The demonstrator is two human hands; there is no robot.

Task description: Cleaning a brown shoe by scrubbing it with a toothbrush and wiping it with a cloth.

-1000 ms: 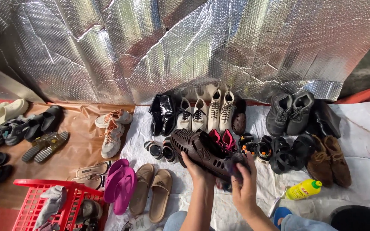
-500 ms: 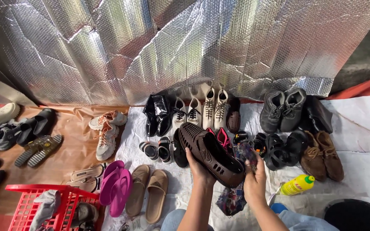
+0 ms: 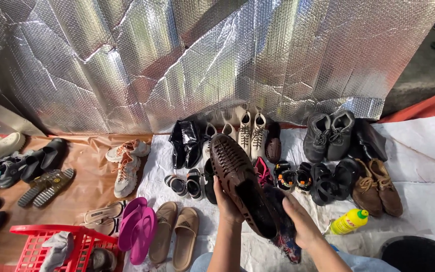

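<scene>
While a red basket (image 3: 31, 236) is sitting at the far left edge with a grey cloth (image 3: 55, 250) hanging over its rim, pairs of sandals and slippers are lying in rows on the brown paper beside it. Moving right, pink flip-flops (image 3: 136, 229) and tan slides (image 3: 176, 236) are lying side by side, soles down, toes pointing away. Now the centre: the left hand (image 3: 226, 201) is gripping the dark brown woven shoe (image 3: 242, 184) from underneath, tilting it toe-up above the white sheet (image 3: 429, 191), apparently so its upper faces the camera. The right hand (image 3: 298, 216) is pressing a dark patterned rag (image 3: 280, 226) against the shoe's heel end, fingers closed over the cloth. Behind them, white lace-up sneakers (image 3: 251, 132) are leaning against the silver foil backdrop (image 3: 217, 55). Further right, black boots (image 3: 328, 135) and brown moccasins (image 3: 376, 186) are lined up in pairs, and a yellow bottle (image 3: 348, 221) is lying on its side just beside the right wrist.
</scene>
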